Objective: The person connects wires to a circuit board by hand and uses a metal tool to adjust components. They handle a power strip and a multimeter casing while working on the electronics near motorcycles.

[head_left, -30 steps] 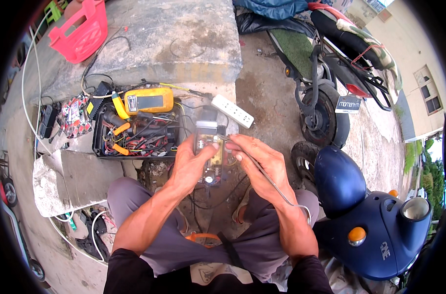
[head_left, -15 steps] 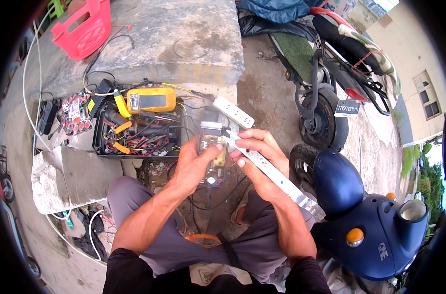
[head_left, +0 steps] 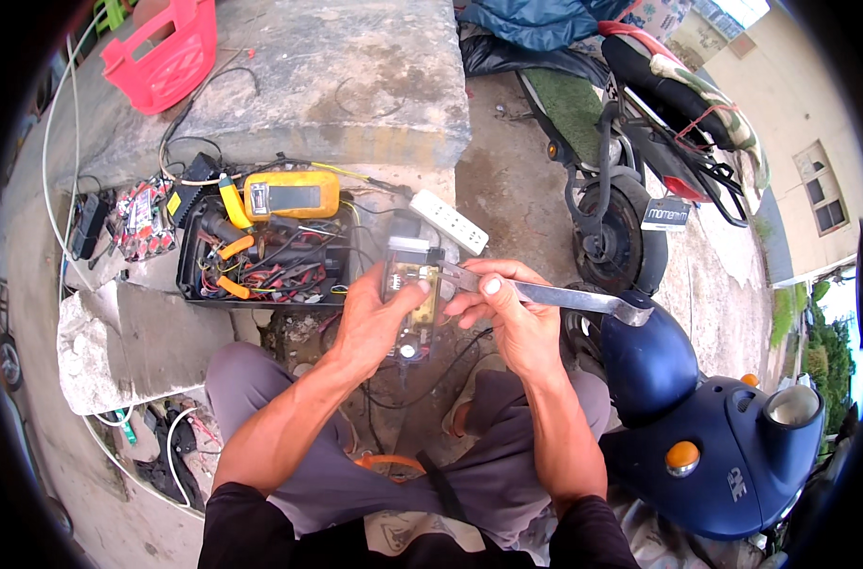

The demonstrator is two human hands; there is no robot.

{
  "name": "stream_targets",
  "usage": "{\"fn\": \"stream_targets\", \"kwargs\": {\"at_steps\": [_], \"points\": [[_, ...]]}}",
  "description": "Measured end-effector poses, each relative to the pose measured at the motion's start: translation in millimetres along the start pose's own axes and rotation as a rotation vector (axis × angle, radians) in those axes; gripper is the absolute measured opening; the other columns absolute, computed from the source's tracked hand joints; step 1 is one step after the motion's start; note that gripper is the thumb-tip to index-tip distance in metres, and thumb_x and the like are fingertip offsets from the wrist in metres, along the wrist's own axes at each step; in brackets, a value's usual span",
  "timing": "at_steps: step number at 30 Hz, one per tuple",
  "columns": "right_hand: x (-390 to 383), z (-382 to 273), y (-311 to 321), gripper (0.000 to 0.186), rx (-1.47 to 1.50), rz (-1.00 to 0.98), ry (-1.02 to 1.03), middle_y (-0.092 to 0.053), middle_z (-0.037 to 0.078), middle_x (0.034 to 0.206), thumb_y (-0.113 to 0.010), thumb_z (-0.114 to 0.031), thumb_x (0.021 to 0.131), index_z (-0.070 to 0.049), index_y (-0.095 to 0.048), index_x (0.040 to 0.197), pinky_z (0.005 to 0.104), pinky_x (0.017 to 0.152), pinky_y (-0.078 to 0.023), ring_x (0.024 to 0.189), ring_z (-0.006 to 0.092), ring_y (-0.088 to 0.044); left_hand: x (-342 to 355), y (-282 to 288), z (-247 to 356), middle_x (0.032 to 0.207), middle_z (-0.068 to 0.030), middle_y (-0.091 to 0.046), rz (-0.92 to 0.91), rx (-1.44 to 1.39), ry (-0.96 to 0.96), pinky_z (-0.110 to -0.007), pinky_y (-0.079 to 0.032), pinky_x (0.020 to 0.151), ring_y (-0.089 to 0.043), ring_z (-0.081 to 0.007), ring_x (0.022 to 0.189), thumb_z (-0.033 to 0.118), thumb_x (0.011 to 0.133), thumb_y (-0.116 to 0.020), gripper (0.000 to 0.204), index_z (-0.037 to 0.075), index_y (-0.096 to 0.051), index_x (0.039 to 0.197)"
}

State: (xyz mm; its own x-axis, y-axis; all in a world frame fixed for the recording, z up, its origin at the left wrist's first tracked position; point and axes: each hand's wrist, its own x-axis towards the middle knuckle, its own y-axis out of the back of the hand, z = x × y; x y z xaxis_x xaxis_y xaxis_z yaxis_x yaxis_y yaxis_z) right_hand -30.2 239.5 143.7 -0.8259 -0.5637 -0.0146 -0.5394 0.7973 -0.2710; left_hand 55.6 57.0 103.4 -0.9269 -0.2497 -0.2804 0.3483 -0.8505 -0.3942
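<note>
My left hand (head_left: 367, 311) is wrapped around the left side of an opened electronic unit (head_left: 422, 313), a circuit board with components in a greyish case. Its thumb presses on the board. Pinched in my right hand (head_left: 521, 327) is a long, flat, shiny metal strip (head_left: 583, 300), its far end bent and pointing right over the blue scooter. The strip's inner end meets the unit's upper right edge; whether it touches the board I cannot tell. Just beyond the unit lies a white power strip (head_left: 448, 222).
A black toolbox (head_left: 289, 302) full of tools and leads stands at left, a yellow multimeter (head_left: 294, 195) on its far edge. A pink basket (head_left: 166, 71) sits on the concrete slab (head_left: 346, 85). A blue scooter (head_left: 706, 455) and another two-wheeler (head_left: 621, 228) stand at right.
The metal strip has turned in my right hand, its outer end swinging up and away from my right forearm. My right thumb now lies on top of it. My left hand and the unit stay put.
</note>
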Motion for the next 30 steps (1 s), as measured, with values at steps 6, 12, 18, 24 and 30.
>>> {"fn": "stream_targets", "kwargs": {"at_steps": [6,12,18,24,30], "points": [[1.3,1.1,-4.1,0.025,0.029,0.006,-0.042,-0.075,0.023,0.118,-0.074,-0.007,0.103,0.01,-0.073,0.121,0.04,0.083,-0.069,0.099,0.0345,-0.08,2.0,-1.2,-2.7,0.103,-0.0114,-0.076,-0.006,0.013,-0.042,-0.033,-0.063,0.073,-0.076,-0.0194,0.083,0.011,0.103,-0.066,0.029,-0.002,-0.063,0.128],[3.7,6.2,-3.9,0.016,0.078,0.021,0.012,-0.074,0.021,0.116,-0.07,0.004,0.098,0.009,-0.076,0.112,0.0404,0.09,-0.068,0.098,0.0325,-0.08,2.1,-2.1,-4.1,0.103,-0.0117,-0.076,-0.002,0.009,-0.026,-0.033,-0.063,0.072,-0.077,-0.0195,0.083,0.011,0.103,-0.066,0.027,-0.002,-0.064,0.127],[6.3,6.7,-6.0,0.008,0.152,0.116,-0.044,-0.074,0.021,0.107,-0.07,0.007,0.093,0.009,-0.075,0.099,0.038,0.076,-0.067,0.087,0.0267,-0.079,1.7,-2.8,-3.7,0.103,-0.0114,-0.076,-0.013,0.033,-0.004,-0.033,-0.063,0.071,-0.077,-0.0193,0.083,0.011,0.103,-0.067,0.027,-0.001,-0.064,0.127],[8.3,8.1,-7.2,0.009,0.14,0.124,-0.027,-0.074,0.02,0.103,-0.068,0.008,0.09,0.009,-0.075,0.095,0.0373,0.071,-0.064,0.079,0.0253,-0.077,3.9,-2.0,-8.0,0.104,-0.0115,-0.076,-0.017,0.046,-0.023,-0.033,-0.063,0.072,-0.077,-0.0187,0.083,0.011,0.104,-0.067,0.027,-0.001,-0.064,0.128],[9.6,8.9,-8.2,0.008,0.15,0.134,-0.003,-0.074,0.02,0.101,-0.067,0.007,0.089,0.008,-0.075,0.092,0.0356,0.068,-0.062,0.076,0.0249,-0.076,5.0,-0.5,-7.9,0.105,-0.0122,-0.076,-0.024,0.051,-0.028,-0.033,-0.064,0.072,-0.077,-0.0195,0.083,0.011,0.104,-0.066,0.027,-0.002,-0.064,0.129]]}}
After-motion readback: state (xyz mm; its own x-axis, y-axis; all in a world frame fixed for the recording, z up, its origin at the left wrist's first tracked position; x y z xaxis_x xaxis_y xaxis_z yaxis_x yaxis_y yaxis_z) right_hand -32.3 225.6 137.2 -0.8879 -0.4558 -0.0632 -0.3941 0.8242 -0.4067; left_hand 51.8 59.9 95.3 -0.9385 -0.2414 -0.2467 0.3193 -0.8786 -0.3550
